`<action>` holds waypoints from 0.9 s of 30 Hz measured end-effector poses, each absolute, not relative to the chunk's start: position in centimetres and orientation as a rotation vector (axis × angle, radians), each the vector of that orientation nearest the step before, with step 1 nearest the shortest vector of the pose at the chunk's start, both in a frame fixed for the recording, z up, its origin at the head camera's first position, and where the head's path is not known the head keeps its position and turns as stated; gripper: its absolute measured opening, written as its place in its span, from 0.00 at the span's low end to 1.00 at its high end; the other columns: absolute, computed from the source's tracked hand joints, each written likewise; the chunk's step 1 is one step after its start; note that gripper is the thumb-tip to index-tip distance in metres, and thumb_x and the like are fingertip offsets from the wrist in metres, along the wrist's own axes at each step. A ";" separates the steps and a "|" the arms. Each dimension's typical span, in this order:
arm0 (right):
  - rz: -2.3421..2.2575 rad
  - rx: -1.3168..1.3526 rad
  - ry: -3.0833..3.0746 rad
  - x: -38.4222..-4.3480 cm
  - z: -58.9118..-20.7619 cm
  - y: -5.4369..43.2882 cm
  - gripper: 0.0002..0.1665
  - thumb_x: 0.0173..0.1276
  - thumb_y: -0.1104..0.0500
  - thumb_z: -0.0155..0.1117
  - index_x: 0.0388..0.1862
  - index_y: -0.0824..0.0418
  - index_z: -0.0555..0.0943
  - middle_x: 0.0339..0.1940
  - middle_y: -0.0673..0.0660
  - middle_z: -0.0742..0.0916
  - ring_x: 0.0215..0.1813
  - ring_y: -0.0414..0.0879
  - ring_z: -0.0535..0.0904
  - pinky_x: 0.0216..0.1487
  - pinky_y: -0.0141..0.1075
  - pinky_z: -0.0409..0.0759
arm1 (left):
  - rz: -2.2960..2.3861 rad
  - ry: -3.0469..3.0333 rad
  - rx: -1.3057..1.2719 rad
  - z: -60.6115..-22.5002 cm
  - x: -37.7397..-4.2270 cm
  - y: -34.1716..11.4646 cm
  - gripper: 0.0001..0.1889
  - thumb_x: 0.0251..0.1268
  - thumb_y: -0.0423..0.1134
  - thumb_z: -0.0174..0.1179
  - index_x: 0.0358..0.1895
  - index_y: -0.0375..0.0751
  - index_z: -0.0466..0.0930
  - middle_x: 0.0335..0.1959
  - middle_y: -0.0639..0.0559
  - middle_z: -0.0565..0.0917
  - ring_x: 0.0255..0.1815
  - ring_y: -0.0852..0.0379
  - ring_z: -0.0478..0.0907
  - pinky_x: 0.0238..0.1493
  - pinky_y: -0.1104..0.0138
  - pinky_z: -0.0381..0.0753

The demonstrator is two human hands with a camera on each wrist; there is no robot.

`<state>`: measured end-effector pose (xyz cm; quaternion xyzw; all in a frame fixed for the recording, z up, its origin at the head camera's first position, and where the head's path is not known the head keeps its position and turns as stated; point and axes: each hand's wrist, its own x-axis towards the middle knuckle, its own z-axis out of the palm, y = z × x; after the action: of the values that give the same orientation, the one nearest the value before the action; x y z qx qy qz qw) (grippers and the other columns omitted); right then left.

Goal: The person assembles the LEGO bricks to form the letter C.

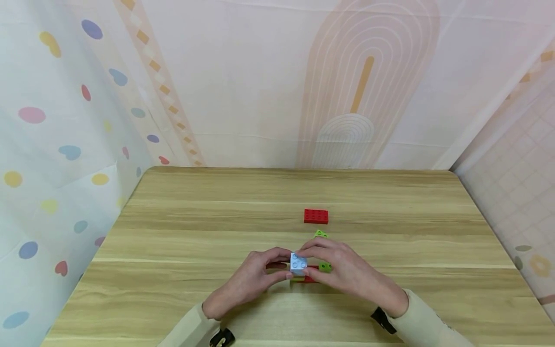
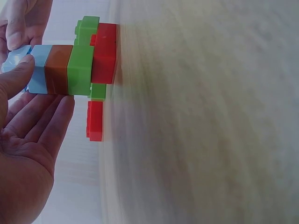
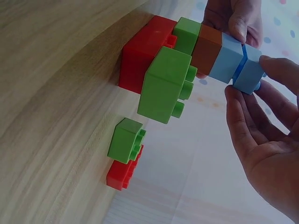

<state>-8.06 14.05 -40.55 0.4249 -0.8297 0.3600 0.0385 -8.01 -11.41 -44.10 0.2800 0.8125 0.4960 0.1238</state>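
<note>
My right hand [image 1: 347, 267] pinches a light blue toy brick [image 3: 249, 72] between thumb and fingers at the top of a short tower. That brick sits slightly tilted, with a narrow gap showing above a second light blue brick [image 3: 226, 57]. My left hand [image 1: 251, 277] grips the tower around this lower light blue brick, thumb on one side and fingers on the other. Below it come a brown brick [image 2: 58, 70] and a green brick [image 2: 80, 70], all on a long red brick [image 2: 104, 53] on the table. Another green brick [image 3: 164, 84] is mounted beside the tower on the red base.
Beyond the tower, a loose green brick [image 1: 320, 233] lies on the wooden table [image 1: 195, 217], partly hidden by my right hand in the head view. Farther back is a flat red brick [image 1: 316, 216]. Patterned cloth [image 1: 251, 86] hangs behind the table and along its sides.
</note>
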 end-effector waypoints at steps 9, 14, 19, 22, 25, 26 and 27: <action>1.055 1.295 -2.541 -8.0 -40.5 14.0 0.18 0.66 0.62 0.76 0.55 0.58 0.87 0.52 0.49 0.86 0.50 0.42 0.84 0.49 0.34 0.85 | 1.453 2.367 0.829 -44.1 -8.1 -11.4 0.17 0.70 0.36 0.68 0.59 0.39 0.81 0.54 0.48 0.88 0.54 0.55 0.86 0.55 0.70 0.84; 1.050 1.292 -2.562 -8.0 -40.6 14.0 0.17 0.67 0.61 0.76 0.54 0.58 0.87 0.52 0.49 0.86 0.50 0.41 0.83 0.49 0.34 0.85 | 1.448 2.362 0.824 -44.0 -8.1 -11.4 0.17 0.70 0.36 0.68 0.60 0.39 0.81 0.55 0.47 0.88 0.55 0.53 0.86 0.55 0.70 0.84; 1.064 1.291 -2.587 -8.1 -40.5 14.1 0.17 0.67 0.60 0.76 0.54 0.59 0.87 0.52 0.49 0.86 0.50 0.40 0.83 0.49 0.34 0.85 | 1.452 2.355 0.830 -44.1 -8.1 -11.5 0.19 0.70 0.38 0.69 0.61 0.39 0.79 0.55 0.46 0.88 0.56 0.52 0.86 0.57 0.66 0.84; 1.071 1.300 -2.600 -8.2 -40.5 14.1 0.16 0.68 0.60 0.76 0.54 0.59 0.87 0.51 0.49 0.86 0.50 0.42 0.83 0.49 0.34 0.85 | 1.473 2.342 0.831 -44.2 -8.0 -11.5 0.18 0.71 0.38 0.68 0.60 0.39 0.79 0.55 0.47 0.88 0.56 0.52 0.86 0.58 0.65 0.84; 1.077 1.309 -2.608 -8.2 -40.5 14.0 0.16 0.68 0.60 0.75 0.54 0.59 0.87 0.51 0.48 0.86 0.49 0.44 0.84 0.49 0.33 0.84 | 1.486 2.337 0.837 -44.2 -8.1 -11.5 0.16 0.72 0.38 0.67 0.58 0.40 0.80 0.54 0.47 0.88 0.56 0.52 0.86 0.58 0.65 0.84; 1.079 1.309 -2.613 -8.3 -40.5 14.0 0.16 0.69 0.60 0.75 0.54 0.59 0.87 0.51 0.48 0.86 0.49 0.44 0.84 0.48 0.33 0.84 | 1.486 2.339 0.838 -44.2 -8.1 -11.5 0.15 0.72 0.38 0.67 0.57 0.40 0.80 0.54 0.47 0.88 0.56 0.53 0.86 0.58 0.65 0.84; 1.079 1.304 -2.626 -8.3 -40.4 14.0 0.17 0.69 0.59 0.75 0.55 0.59 0.87 0.51 0.48 0.86 0.49 0.44 0.84 0.48 0.33 0.84 | 1.484 2.342 0.842 -44.2 -8.1 -11.5 0.14 0.72 0.38 0.67 0.57 0.40 0.80 0.54 0.48 0.88 0.56 0.53 0.86 0.58 0.65 0.84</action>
<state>-8.26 13.98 -40.41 0.4173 -0.8405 0.3453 0.0087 -8.11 -11.49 -44.21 0.2884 0.8023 0.5083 0.1220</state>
